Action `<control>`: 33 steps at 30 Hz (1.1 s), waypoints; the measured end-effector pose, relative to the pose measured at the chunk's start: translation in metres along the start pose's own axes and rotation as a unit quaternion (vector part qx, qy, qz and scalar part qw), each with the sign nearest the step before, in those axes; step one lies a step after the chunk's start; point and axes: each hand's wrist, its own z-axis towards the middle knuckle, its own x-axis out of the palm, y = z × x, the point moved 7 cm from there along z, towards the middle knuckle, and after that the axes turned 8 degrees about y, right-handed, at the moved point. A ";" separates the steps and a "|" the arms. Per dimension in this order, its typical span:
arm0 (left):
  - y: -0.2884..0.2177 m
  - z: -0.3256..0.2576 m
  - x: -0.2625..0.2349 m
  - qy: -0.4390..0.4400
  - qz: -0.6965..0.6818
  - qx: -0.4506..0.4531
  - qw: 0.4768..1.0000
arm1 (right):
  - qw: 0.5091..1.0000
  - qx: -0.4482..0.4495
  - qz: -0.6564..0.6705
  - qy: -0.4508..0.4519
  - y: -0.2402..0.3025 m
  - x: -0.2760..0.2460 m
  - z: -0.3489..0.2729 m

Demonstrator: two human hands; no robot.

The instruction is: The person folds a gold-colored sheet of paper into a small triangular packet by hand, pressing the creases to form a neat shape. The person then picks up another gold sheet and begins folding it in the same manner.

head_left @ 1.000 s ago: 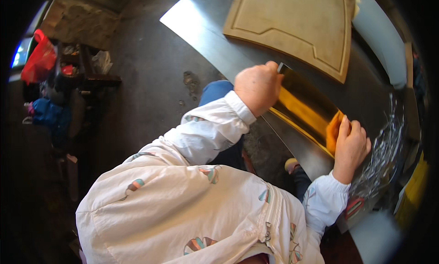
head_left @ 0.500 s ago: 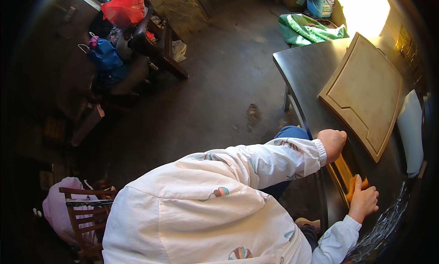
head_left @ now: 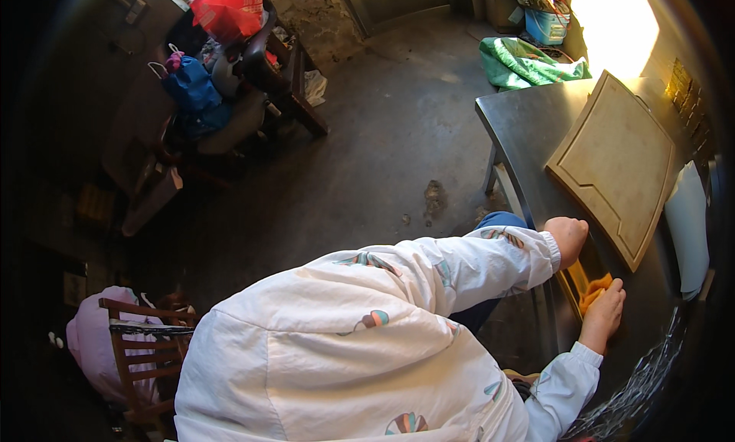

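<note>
Dark table (head_left: 528,128): orange cloth (head_left: 594,292) nearer left hand (head_left: 569,240) than before

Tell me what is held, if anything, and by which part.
Left hand: apparently the gold panel, at its upper end. Right hand: orange cloth; gripped part hidden.

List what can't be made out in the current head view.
Head view:
Left hand: fingertips hidden by its own back.
Golden piece: upper end partly hidden by that hand.
Orange patch: too small to tell cloth from reflection.
Shiny strips: cut off by the lower edge.
</note>
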 end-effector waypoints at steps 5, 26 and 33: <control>0.001 0.000 -0.002 0.007 0.000 -0.008 1.000 | 0.999 -0.027 0.018 0.043 0.015 0.001 0.005; -0.082 -0.051 -0.006 -0.092 -0.090 0.342 0.931 | 0.916 0.065 0.394 0.040 -0.027 0.048 0.011; -0.070 -0.052 0.026 0.051 -0.139 0.296 0.944 | 0.989 0.059 0.122 0.051 -0.005 0.029 0.012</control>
